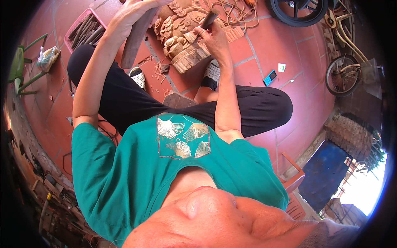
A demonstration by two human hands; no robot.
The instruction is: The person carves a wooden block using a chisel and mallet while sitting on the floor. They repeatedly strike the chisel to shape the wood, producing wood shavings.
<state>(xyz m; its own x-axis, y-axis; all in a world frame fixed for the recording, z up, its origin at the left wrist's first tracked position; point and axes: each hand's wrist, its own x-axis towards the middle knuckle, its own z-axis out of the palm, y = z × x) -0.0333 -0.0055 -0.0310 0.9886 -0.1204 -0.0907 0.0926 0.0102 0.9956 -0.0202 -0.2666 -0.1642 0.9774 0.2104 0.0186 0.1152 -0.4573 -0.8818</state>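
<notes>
My left hand (pixel 136 10), partly cut off by the upper edge, is closed round a long, dark wooden mallet (pixel 138 37). The mallet's wide end hangs down over the floor near my knee. In my right hand (pixel 215 39) is a chisel (pixel 210 18) with a thick wooden handle, its thin blade slanting down to the carving. That wood carving (pixel 178 29), light brown with scale-like and curled relief, lies on the tiles in front of my feet. The blade's tip is close to its near right part; whether it touches, I cannot tell.
Wood chips (pixel 157 76) and a small block (pixel 165 68) lie near my sandal (pixel 137 77). A pink basket (pixel 68 37) of tools stands left, by a green chair (pixel 18 70). An orange cord (pixel 244 18), a blue phone (pixel 270 77) and a bicycle wheel (pixel 343 75) are right.
</notes>
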